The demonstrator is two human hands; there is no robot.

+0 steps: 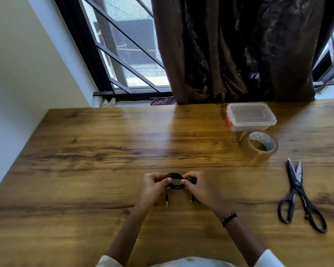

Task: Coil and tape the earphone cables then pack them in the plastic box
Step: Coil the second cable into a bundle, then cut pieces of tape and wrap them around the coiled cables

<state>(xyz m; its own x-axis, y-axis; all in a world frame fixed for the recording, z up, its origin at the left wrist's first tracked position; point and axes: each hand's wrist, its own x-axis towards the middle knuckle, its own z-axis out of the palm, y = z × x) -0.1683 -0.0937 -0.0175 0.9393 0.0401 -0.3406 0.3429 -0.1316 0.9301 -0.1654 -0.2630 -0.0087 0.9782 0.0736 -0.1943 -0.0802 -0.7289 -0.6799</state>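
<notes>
A black earphone cable [175, 182] is wound into a small coil just above the wooden table [96, 151], near its middle front. My left hand [152, 186] pinches the coil's left side and my right hand [199, 186] pinches its right side. The metal jack plug [167, 203] hangs down from the coil on the left, and another short end [191, 199] hangs under my right hand. A clear plastic box [250, 116] with its lid on stands at the back right. A roll of brown tape [258, 147] lies just in front of the box.
Black-handled scissors [301, 197] lie open on the right side of the table. A dark brown curtain [239, 49] hangs behind the table's far edge, beside a barred window [127, 54]. A pale wall runs along the left.
</notes>
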